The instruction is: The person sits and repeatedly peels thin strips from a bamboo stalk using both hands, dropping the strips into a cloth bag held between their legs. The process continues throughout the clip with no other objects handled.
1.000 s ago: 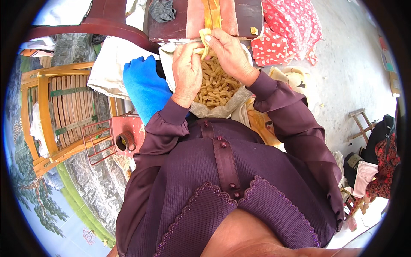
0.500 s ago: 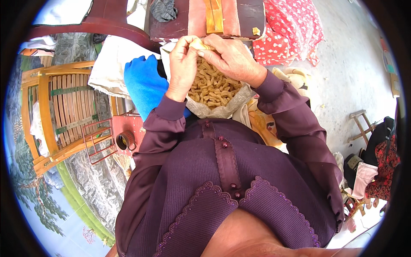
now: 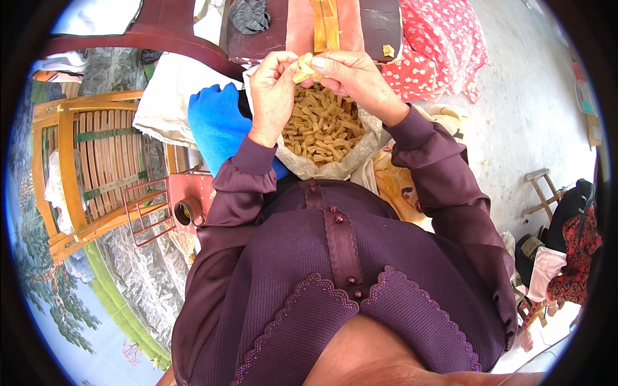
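Observation:
Both hands meet above a whitish woven sack (image 3: 341,168) filled with many small, folded yellow-brown pieces (image 3: 322,132). Between the fingertips is one paler yellow, soft-looking folded piece (image 3: 304,68); its exact kind I cannot make out. My left hand (image 3: 273,96) pinches it from the left with thumb and index finger. From the other side, my right hand (image 3: 362,78) grips the same piece, its thumb on top and its other fingers curled below. Just beyond the hands stands a dark-topped bench (image 3: 381,29) carrying a pink cloth strip (image 3: 298,29) and a yellow wooden block (image 3: 324,24).
A crumpled dark cloth (image 3: 250,15) and a small yellow scrap (image 3: 388,50) lie on the bench. Blue fabric (image 3: 217,125) borders the sack's left side. Further left are a red stand (image 3: 193,193) holding a cup (image 3: 188,211) and a wooden slatted chair (image 3: 106,161). Red floral cloth (image 3: 444,48) hangs at the right.
My right hand has turned and shifted slightly right, and more of the pale folded piece shows between the fingers. My left hand has moved slightly down and still pinches it.

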